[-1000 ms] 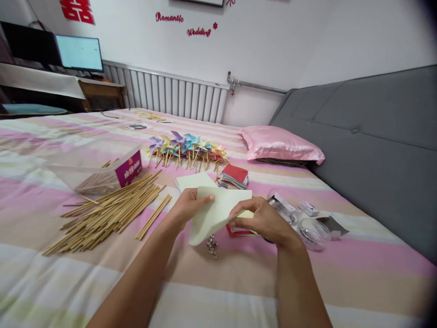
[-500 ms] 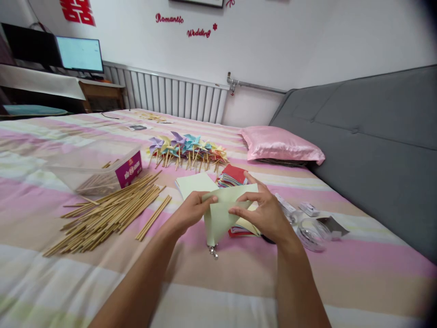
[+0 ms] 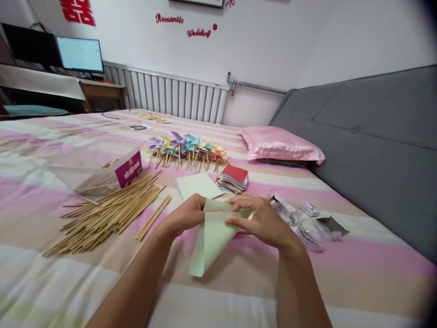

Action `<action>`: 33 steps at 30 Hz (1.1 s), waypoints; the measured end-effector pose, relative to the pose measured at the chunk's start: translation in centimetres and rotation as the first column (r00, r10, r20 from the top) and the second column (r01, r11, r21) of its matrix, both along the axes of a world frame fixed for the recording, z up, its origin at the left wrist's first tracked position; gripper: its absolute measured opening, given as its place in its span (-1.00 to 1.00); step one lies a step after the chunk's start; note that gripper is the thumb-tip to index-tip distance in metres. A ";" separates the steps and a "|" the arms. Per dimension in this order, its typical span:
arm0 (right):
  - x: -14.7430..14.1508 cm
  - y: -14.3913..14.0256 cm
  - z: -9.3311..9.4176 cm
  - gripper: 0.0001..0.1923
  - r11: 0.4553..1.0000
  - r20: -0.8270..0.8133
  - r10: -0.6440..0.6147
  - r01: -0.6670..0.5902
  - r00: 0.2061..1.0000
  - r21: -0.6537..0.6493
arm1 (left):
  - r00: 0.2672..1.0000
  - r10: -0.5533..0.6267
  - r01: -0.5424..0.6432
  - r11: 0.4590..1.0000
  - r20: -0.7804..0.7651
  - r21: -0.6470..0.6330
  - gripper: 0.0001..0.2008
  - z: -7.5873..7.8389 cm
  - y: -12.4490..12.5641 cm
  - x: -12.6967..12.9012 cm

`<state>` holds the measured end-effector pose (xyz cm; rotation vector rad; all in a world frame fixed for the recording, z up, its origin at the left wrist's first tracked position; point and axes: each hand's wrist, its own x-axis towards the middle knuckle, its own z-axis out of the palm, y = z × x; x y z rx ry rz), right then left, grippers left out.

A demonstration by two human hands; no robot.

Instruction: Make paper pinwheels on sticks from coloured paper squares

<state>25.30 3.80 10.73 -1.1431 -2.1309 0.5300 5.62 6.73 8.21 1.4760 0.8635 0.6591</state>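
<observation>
— Where's the green paper (image 3: 212, 237)?

— Just in front of the red paper stack (image 3: 234, 177), above the bed (image 3: 341, 273). Both forearms reach forward; left hand (image 3: 186, 215) and right hand (image 3: 261, 218) fingers pinch its top edge.

Pale green paper sheet (image 3: 211, 239), pink-and-cream striped bedsheet (image 3: 341, 273), glossy pink pillow (image 3: 280, 145), grey headboard (image 3: 375, 127), multicoloured pinwheels (image 3: 186, 148)

Both bare forearms reached forward from the lower edge of the view and converged toward the middle. The left hand (image 3: 186, 215) lay palm-down with its fingers curled under and the thumb tucked toward the right hand (image 3: 260, 219). The right hand sat just beside it, knuckles up, wrist slightly raised, fingers bent and pinching downward, the thumb and forefinger pressed together. Both hands were closed in a grip, nearly touching.
</observation>
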 end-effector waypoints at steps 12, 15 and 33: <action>1.2 1.5 -1.1 -0.76 0.939 -0.313 -0.343 0.315 0.886 -0.136 | 0.951 0.172 -0.205 0.973 0.256 0.107 -0.58 0.4 0.4 -1.3; 1.3 1.7 -1.3 -0.74 0.918 -0.427 -0.397 0.355 0.812 -0.178 | 0.956 0.134 -0.170 0.978 0.259 0.122 -0.53 0.6 0.2 -1.1; 0.2 1.4 -1.1 -0.69 0.848 -0.567 -0.485 0.517 0.666 -0.119 | 0.921 0.335 -0.371 0.909 0.201 0.187 -0.65 0.4 0.6 -0.4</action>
